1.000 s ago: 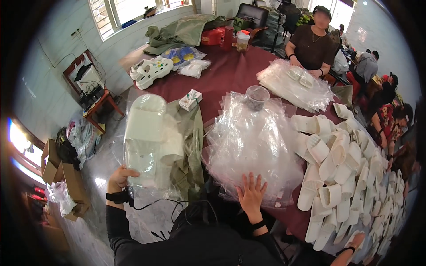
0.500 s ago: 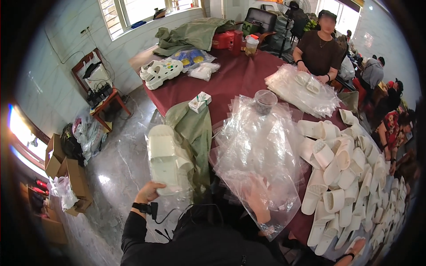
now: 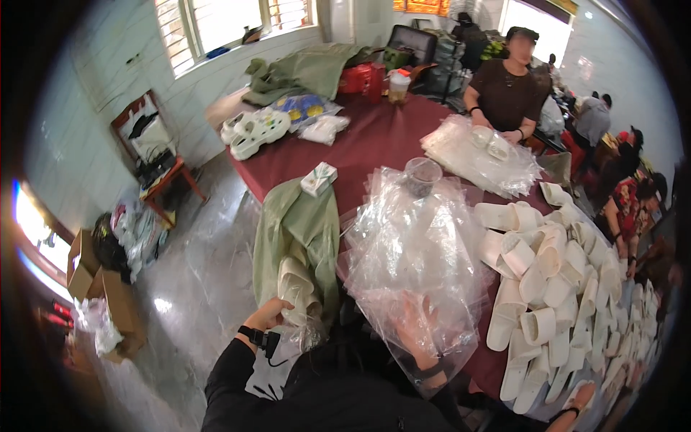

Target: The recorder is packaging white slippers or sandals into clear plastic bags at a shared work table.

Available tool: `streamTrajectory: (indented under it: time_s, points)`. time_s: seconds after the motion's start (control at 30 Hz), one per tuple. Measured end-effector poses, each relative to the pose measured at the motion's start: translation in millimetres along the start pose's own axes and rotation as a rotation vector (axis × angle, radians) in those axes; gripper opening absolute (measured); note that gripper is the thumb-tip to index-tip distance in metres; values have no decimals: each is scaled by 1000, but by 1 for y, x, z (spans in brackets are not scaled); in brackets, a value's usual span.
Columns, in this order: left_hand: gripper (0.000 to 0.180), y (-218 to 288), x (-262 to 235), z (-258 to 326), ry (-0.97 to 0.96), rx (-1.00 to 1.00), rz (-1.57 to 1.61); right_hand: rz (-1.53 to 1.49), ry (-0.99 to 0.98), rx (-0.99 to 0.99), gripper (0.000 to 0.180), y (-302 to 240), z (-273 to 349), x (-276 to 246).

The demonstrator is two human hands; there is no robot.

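My left hand (image 3: pixel 268 315) grips the neck of a clear bag of white slippers (image 3: pixel 295 288), which hangs low at the table's near corner against a green cloth (image 3: pixel 299 223). My right hand (image 3: pixel 414 327) lies flat with its fingers spread, seen through the film at the near end of a heap of clear plastic bags (image 3: pixel 417 252). I cannot tell whether it is inside a bag or under one. Both forearms are in dark sleeves, with a watch on the left wrist.
Many loose white slippers (image 3: pixel 547 288) cover the right of the maroon table (image 3: pixel 374 144). A small box (image 3: pixel 319 178) and a clear cup (image 3: pixel 421 175) stand mid-table. A person in a dark shirt (image 3: pixel 507 93) works opposite at more bags (image 3: pixel 475 155). Cardboard boxes (image 3: pixel 93 273) sit on the floor, left.
My left hand has brought the bagged slippers down from a raised position to the table's near corner. My right hand stayed on the plastic heap.
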State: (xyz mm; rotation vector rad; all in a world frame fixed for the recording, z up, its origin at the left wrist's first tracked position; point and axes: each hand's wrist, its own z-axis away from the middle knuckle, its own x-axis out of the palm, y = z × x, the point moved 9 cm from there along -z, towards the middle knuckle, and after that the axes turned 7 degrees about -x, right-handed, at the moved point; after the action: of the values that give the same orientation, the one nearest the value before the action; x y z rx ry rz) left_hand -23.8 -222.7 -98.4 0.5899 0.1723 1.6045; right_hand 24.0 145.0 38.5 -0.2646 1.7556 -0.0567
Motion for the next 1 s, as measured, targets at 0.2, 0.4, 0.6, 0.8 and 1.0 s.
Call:
streamTrajectory:
  time_s: [0.2,0.4,0.6,0.8,1.0]
  points:
    - [39,37,-7,-63,-164,2,223,132,-3,64,61,13,7,3]
    - [27,75,6,-132,-156,57,387,135,6,112,60,8,3,14]
    - [34,118,-52,-165,-220,620,113,35,15,46,58,-14,-11,10]
    - [66,142,18,-122,279,1093,-750,87,79,148,57,10,-7,26]
    - [52,114,-60,-164,622,203,-1692,93,134,124,56,2,0,35]
